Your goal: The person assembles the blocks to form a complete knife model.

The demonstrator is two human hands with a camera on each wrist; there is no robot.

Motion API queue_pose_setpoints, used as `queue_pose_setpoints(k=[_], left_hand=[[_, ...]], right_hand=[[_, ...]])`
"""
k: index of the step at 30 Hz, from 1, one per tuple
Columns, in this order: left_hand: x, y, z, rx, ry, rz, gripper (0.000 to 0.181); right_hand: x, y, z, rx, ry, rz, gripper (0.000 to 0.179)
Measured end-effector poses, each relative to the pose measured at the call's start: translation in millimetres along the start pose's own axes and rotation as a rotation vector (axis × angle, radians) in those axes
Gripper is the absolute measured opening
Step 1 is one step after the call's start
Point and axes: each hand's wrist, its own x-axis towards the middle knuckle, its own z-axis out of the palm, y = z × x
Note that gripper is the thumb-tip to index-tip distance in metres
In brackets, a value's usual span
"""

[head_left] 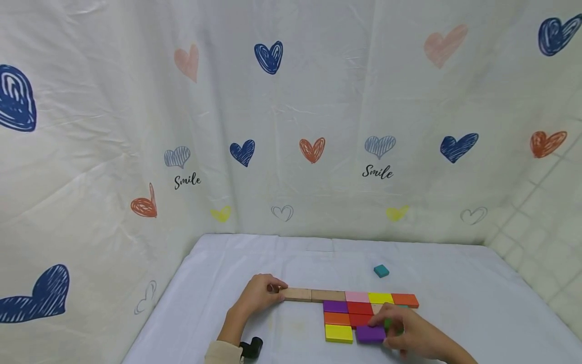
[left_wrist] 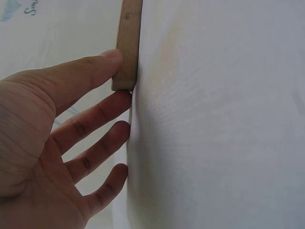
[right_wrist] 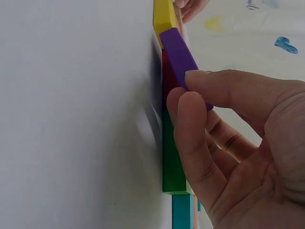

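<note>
My left hand (head_left: 259, 294) pinches the outer end of a plain wooden block (head_left: 297, 294), which lies end to end with a second one (head_left: 328, 296). Thumb and wooden block (left_wrist: 127, 52) show in the left wrist view, the other fingers spread below. On the right, my right hand (head_left: 416, 331) holds a purple block (head_left: 370, 334) between thumb and fingers. That block (right_wrist: 177, 55) is tilted in the right wrist view, one end by a yellow block (right_wrist: 164, 14), above a red one. A green block (right_wrist: 172, 157) is partly behind the fingers.
Coloured blocks lie flat in rows, among them pink (head_left: 356, 297), orange (head_left: 404, 300), red (head_left: 360, 319) and yellow (head_left: 338, 333). A loose teal block (head_left: 381, 271) lies behind them. White cloth (head_left: 282, 258) covers the table; a heart-printed curtain (head_left: 318, 101) hangs behind.
</note>
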Motion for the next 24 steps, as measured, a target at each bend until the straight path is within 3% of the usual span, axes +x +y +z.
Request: queue_pose_setpoints(k=[5,14,24], left_hand=[[-0.4,0.3,-0.3,-0.004,0.001,-0.005,0.023],[-0.3,1.7,-0.9,-0.012,-0.001,-0.016,0.023],[-0.3,1.3,-0.6,-0.015,-0.001,-0.018,0.022]], right_hand=[[1.2,-0.2,2.5,-0.026,0.002,-0.007,0.032],[4.7,-4.3,5.6,-0.186,0.067,-0.013,0.029],[6.9,-0.8,7.0,-0.256,0.079,-0.055,0.026]])
